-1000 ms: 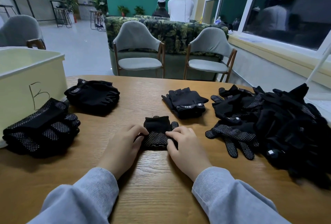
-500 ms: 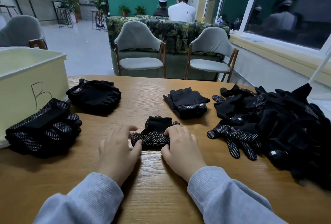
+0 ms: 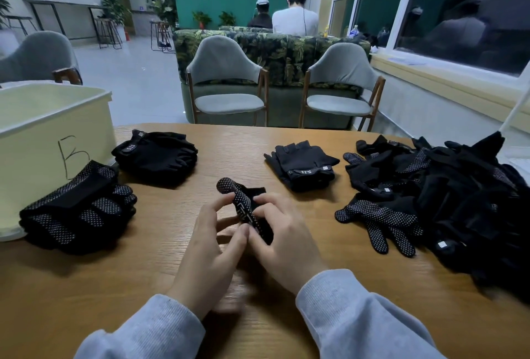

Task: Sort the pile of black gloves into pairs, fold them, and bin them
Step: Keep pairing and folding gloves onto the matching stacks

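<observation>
Dotted glove | L hand + R hand fingers both pinching it | lifted above table ctr

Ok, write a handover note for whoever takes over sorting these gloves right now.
Hands: left hand and right hand both grip one dotted glove bundle mid-fold, lifted over the table.
Placed: dotted stack beside the bin; plain stack behind it; one plain pair at centre; unsorted pile on the right.
Done: several pairs matched and folded.
Left: finish this fold, pair the pile, bin everything; the part of the bin in view holds no gloves.
</observation>
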`<state>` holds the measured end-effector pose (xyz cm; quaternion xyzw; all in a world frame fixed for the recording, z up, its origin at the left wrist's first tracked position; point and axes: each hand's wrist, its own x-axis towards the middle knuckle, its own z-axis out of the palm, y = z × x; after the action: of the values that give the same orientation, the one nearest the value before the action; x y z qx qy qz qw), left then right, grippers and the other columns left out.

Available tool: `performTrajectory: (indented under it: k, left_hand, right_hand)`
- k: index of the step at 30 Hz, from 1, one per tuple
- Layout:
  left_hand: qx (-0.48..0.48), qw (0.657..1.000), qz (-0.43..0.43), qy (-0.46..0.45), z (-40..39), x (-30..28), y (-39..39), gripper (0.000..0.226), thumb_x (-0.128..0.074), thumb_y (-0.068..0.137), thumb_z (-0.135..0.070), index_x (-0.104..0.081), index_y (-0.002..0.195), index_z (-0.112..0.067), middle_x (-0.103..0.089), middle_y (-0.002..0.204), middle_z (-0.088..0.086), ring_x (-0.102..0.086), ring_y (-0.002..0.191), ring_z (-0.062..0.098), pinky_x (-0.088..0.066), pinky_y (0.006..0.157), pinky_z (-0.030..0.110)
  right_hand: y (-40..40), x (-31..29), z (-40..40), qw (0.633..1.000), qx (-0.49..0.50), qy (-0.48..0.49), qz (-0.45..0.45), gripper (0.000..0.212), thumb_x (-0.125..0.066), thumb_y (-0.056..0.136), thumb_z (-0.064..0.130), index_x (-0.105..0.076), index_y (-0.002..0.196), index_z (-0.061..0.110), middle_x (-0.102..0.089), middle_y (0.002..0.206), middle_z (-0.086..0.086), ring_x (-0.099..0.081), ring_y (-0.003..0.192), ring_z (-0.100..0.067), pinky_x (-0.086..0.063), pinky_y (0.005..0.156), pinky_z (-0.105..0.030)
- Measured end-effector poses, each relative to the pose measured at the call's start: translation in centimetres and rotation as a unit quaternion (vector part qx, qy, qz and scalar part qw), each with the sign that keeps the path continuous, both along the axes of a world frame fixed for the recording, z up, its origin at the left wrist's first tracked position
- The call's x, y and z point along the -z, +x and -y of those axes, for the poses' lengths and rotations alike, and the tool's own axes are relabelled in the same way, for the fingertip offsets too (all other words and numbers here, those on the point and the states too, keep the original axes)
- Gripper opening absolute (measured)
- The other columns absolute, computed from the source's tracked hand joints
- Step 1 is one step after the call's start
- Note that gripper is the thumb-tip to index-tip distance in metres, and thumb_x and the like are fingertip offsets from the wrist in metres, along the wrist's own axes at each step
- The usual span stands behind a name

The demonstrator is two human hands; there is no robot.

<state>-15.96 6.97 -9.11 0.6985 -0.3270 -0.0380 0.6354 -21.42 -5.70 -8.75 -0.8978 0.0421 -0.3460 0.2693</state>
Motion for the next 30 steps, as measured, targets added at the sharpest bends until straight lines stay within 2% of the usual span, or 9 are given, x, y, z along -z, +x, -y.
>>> performTrajectory:
  k: [3, 8, 12, 15, 19, 23, 26, 28, 30]
  left_hand:
    - [-0.004, 0.999, -0.005, -0.043, -0.3, -0.3, -0.2, 0.040, -0.059, 0.077, -0.043, -0.049, 0.115, -0.046, -0.062, 0.114, -0.012, -0.062, 0.104, 0.011, -0.054, 0.077, 0.034]
    - [-0.080, 0.994, 0.026, -0.070, -1.0, -1.2, 0.0, 0.034, -0.053, 0.080, -0.025, -0.055, 0.104, -0.049, -0.062, 0.105, -0.025, -0.065, 0.081, 0.008, -0.053, 0.067, 0.020]
    - [-0.073, 0.995, 0.023, -0.069, -2.3, -1.9, 0.4, 0.034, -0.054, 0.081, -0.024, -0.055, 0.106, -0.046, -0.065, 0.104, -0.014, -0.067, 0.082, 0.009, -0.052, 0.066, 0.018]
    - [-0.046, 0.997, 0.007, -0.066, -3.7, -2.7, 0.9, 0.036, -0.060, 0.088, -0.006, -0.054, 0.113, -0.032, -0.067, 0.096, -0.007, -0.066, 0.079, 0.006, -0.051, 0.064, 0.015]
    - [-0.012, 1.000, 0.029, -0.002, -5.8, -3.7, 1.4, 0.036, -0.053, 0.088, 0.004, -0.058, 0.104, -0.028, -0.067, 0.096, -0.015, -0.066, 0.078, 0.007, -0.051, 0.063, 0.015]
    - [0.022, 0.993, 0.078, 0.083, -7.9, -4.2, 1.9, 0.041, -0.056, 0.088, 0.001, -0.058, 0.093, -0.040, -0.067, 0.097, -0.012, -0.065, 0.082, 0.008, -0.050, 0.068, 0.017]
    - [0.006, 0.988, 0.115, 0.106, -9.1, -4.4, 2.4, 0.027, -0.060, 0.088, -0.011, -0.055, 0.086, -0.038, -0.066, 0.093, -0.011, -0.064, 0.083, 0.010, -0.051, 0.068, 0.023]
    - [-0.001, 0.988, 0.101, 0.113, -9.8, -4.3, 2.7, 0.007, -0.057, 0.081, -0.026, -0.056, 0.082, -0.033, -0.067, 0.090, -0.001, -0.064, 0.079, 0.021, -0.053, 0.065, 0.036]
    - [-0.006, 0.990, 0.084, 0.116, -10.6, -4.2, 3.0, 0.004, -0.056, 0.077, -0.030, -0.060, 0.079, -0.029, -0.069, 0.092, 0.003, -0.065, 0.082, 0.027, -0.053, 0.065, 0.042]
  right_hand:
    - [-0.4, -0.3, -0.5, 0.994, -0.101, 0.028, -0.016, 0.030, -0.050, 0.084, 0.033, -0.062, 0.102, 0.014, -0.053, 0.125, 0.001, -0.048, 0.118, -0.012, -0.042, 0.098, -0.039]
    - [-0.5, -0.1, -1.0, 0.989, -0.146, 0.030, -0.012, 0.033, -0.049, 0.089, 0.031, -0.063, 0.114, 0.015, -0.052, 0.132, 0.003, -0.047, 0.123, -0.009, -0.041, 0.101, -0.039]
    - [-0.3, -0.3, -1.5, 0.989, -0.128, 0.046, 0.055, 0.025, -0.053, 0.087, 0.022, -0.065, 0.106, 0.010, -0.056, 0.120, -0.001, -0.052, 0.113, -0.009, -0.042, 0.099, -0.026]
    - [0.0, -0.5, -1.2, 0.991, -0.095, 0.065, 0.071, 0.025, -0.057, 0.085, 0.024, -0.062, 0.106, 0.013, -0.053, 0.118, 0.002, -0.048, 0.115, -0.005, -0.040, 0.097, -0.023]
    - [0.5, -1.4, -1.3, 0.987, -0.115, 0.109, 0.018, 0.050, -0.062, 0.080, 0.036, -0.046, 0.126, 0.021, -0.046, 0.133, 0.009, -0.039, 0.127, 0.000, -0.036, 0.103, -0.023]
    - [1.6, -2.3, -2.6, 0.971, -0.177, 0.139, -0.077, 0.078, -0.066, 0.076, 0.041, -0.024, 0.141, 0.034, -0.040, 0.141, 0.016, -0.030, 0.132, 0.006, -0.023, 0.108, -0.013]
    - [2.6, -2.8, -3.3, 0.963, -0.199, 0.138, -0.117, 0.075, -0.070, 0.079, 0.026, -0.027, 0.139, 0.032, -0.055, 0.120, 0.014, -0.041, 0.122, 0.007, -0.025, 0.100, -0.007]
    - [3.1, -3.1, -3.9, 0.960, -0.205, 0.147, -0.122, 0.058, -0.070, 0.080, 0.018, -0.037, 0.127, 0.031, -0.057, 0.097, 0.015, -0.052, 0.104, 0.005, -0.035, 0.092, -0.011]
    - [3.8, -3.1, -4.5, 0.956, -0.220, 0.152, -0.122, 0.046, -0.067, 0.082, 0.014, -0.040, 0.114, 0.032, -0.055, 0.087, 0.013, -0.055, 0.088, -0.001, -0.044, 0.084, -0.019]
